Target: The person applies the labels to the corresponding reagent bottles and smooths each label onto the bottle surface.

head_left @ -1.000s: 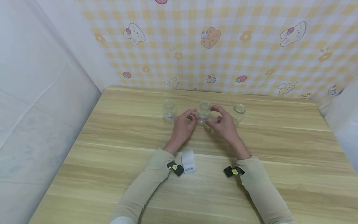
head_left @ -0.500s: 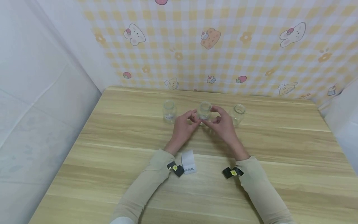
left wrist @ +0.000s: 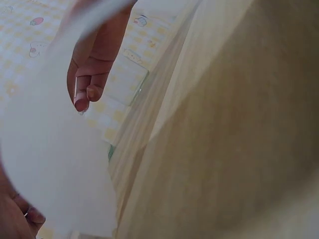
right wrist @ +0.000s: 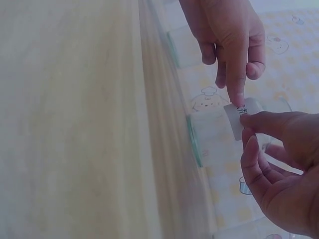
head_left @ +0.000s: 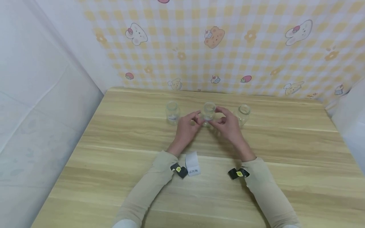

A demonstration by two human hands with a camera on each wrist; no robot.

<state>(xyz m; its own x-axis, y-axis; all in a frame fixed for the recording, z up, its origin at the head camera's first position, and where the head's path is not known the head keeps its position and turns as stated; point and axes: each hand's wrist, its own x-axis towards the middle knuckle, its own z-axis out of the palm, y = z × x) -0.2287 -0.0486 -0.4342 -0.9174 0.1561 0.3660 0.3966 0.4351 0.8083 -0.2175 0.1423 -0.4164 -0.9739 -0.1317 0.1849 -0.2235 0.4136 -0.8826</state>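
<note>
Three small clear glass jars stand in a row at the table's back. Both hands are at the middle jar (head_left: pixel 209 108). In the right wrist view a white label (right wrist: pixel 234 124) with dark handwriting lies against its front. My left hand (head_left: pixel 186 126) comes from the left, one straight digit pressing the label's edge while the other fingers hang loosely. My right hand (head_left: pixel 229 126) holds the jar from the right, index finger at its far side and thumb on the label. The left jar (head_left: pixel 172 112) bears a label low on its front; the right jar (head_left: pixel 243 114) is partly behind my right hand.
A curled white paper strip (head_left: pixel 193 164) with handwriting lies beside the left wrist camera and fills much of the left wrist view as a blur (left wrist: pixel 55 164). The wooden table (head_left: pixel 114 177) meets a checked cloth (head_left: pixel 194 63) behind the jars.
My right thumb has slid left across the middle jar's label, then back a little to the right. The left thumb shifted slightly. Both arms stay nearly in place.
</note>
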